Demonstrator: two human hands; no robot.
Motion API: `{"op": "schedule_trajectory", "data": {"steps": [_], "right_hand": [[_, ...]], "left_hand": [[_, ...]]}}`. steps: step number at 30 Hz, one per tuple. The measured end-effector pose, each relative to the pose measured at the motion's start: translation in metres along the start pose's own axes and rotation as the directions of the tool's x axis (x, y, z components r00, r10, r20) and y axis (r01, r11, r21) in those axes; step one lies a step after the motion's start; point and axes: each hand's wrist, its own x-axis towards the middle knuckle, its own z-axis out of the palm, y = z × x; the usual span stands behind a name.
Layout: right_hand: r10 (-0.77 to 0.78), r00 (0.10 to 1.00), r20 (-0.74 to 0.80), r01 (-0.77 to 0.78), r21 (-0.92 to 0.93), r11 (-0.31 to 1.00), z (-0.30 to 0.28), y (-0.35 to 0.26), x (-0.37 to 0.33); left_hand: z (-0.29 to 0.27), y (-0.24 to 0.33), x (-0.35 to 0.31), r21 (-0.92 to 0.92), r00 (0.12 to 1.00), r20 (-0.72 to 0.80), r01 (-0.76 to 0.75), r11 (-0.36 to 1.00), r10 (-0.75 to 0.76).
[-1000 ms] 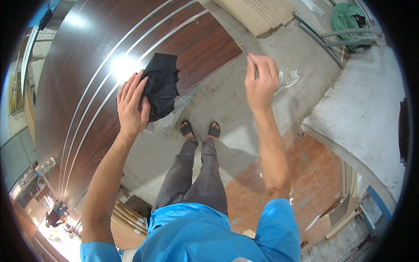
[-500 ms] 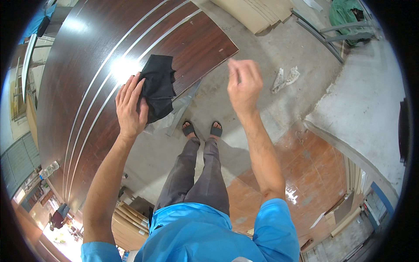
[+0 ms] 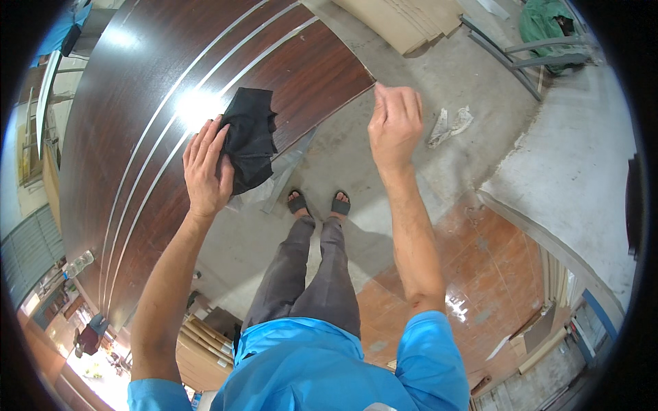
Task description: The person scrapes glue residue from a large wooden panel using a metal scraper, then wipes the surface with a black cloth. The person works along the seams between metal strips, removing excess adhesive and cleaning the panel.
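My left hand (image 3: 209, 168) lies with its fingers stretched out on the glossy dark brown wooden panel (image 3: 154, 82). Its thumb and the edge of its fingers touch a crumpled black cloth (image 3: 250, 140) near the panel's right edge. Beside the panel's far right corner, my right hand (image 3: 396, 127) is raised with its fingers curled in and the thumb side toward that corner. Whatever the curled fingers may hold is hidden. Three pale strips (image 3: 223, 58) run lengthwise along the panel's surface.
Cardboard sheets (image 3: 404, 24) lie at the far side. A grey metal frame (image 3: 504, 58) stands near a green bundle (image 3: 541, 27). White scraps (image 3: 450, 127) lie on the concrete floor, and a pale slab (image 3: 569, 151) rises at right. Another person (image 3: 91, 335) is distant at lower left.
My right hand has shifted slightly right and its blur has gone; its fingers stay curled. The left hand and the black cloth have kept their place on the panel.
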Motion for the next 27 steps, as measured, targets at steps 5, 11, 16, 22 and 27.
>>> {"op": "schedule_trajectory", "data": {"steps": [5,11,16,22,27], "right_hand": [[-0.023,0.995,0.099,0.016,0.068,0.998,-0.003,0.001,0.004],[-0.065,0.987,0.145,0.063,0.023,0.998,-0.006,0.006,0.012],[0.056,0.988,0.146,-0.039,-0.117,0.992,-0.007,-0.001,0.008],[0.043,0.991,0.128,-0.036,-0.059,0.998,-0.003,-0.017,-0.003],[-0.05,0.965,0.259,0.033,0.069,0.997,-0.003,-0.055,-0.016]], "left_hand": [[-0.001,0.0,0.001,-0.008,1.0,-0.002,-0.009,1.0,0.009],[-0.001,0.0,0.0,-0.002,0.999,-0.013,-0.036,0.999,0.036],[0.0,-0.002,-0.001,-0.035,1.0,-0.007,-0.02,0.999,0.02],[-0.001,-0.003,-0.001,-0.049,1.0,-0.003,-0.012,0.999,0.012],[-0.005,-0.001,0.001,-0.067,0.999,-0.009,-0.041,0.997,0.04]]}}
